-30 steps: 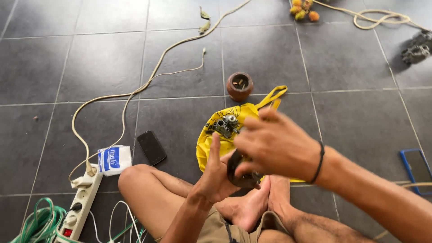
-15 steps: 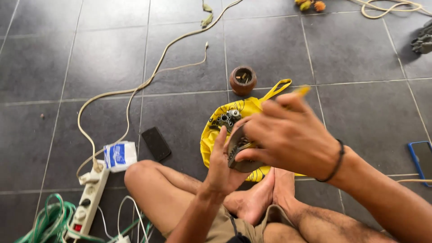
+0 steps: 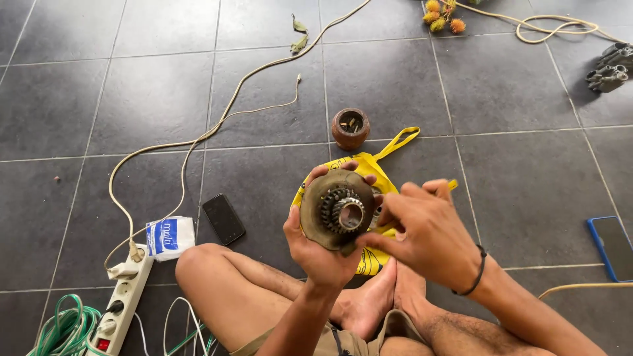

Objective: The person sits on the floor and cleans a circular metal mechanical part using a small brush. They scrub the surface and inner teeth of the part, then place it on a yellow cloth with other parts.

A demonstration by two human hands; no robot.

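My left hand [image 3: 315,247] grips a round, grimy metal disc with a toothed gear hub [image 3: 338,211] at its centre, tilted up so its face shows. My right hand [image 3: 422,232] rests against the disc's right edge, fingers curled, thumb at its lower rim; whether it pinches something small is hidden. Under both hands lies a yellow cloth bag [image 3: 369,260] with a strap, flat on the dark tiled floor. I sit cross-legged, knees and feet below the hands.
A small brown rusty cylinder [image 3: 350,128] stands beyond the bag. A black phone [image 3: 223,219], a white packet [image 3: 169,237], a power strip [image 3: 122,303] with cream cords and green cable lie left. A blue-cased phone [image 3: 612,247] lies right; metal parts [image 3: 608,69] far right.
The disc has been lifted off the bag and turned face-up in my left hand. My right hand, which covered it from above, has slid to its right side.
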